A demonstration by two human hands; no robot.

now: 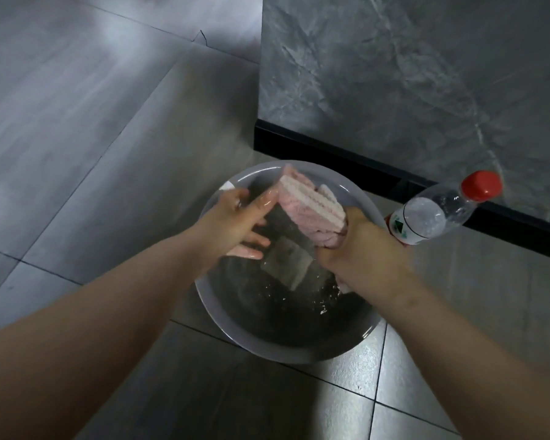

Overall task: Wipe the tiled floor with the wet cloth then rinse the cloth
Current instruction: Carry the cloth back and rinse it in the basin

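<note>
Head view, and the count is quick: one round grey basin (299, 354) sitting on the tiled floor (77, 154), one pink-and-white cloth (305, 208), one clear plastic bottle (432, 214) with a red cap (481, 185), and two bare hands over the water (283, 312). Both forearms reach in from the bottom corners and meet above the basin. The right hand (359, 246) is balled up, knuckles toward the camera, fingers clenched tight round the cloth's lower end. The cloth sticks up and away from that fist, folded in layers, held above the water inside the basin's rim. The left hand (235, 223) is wet and spread, fingers straight, gripping nothing, fingertips just meeting the cloth's upper end. The bottle stands just right of the basin, near the black skirting (346, 160) under the grey marbled wall (394, 74).
</note>
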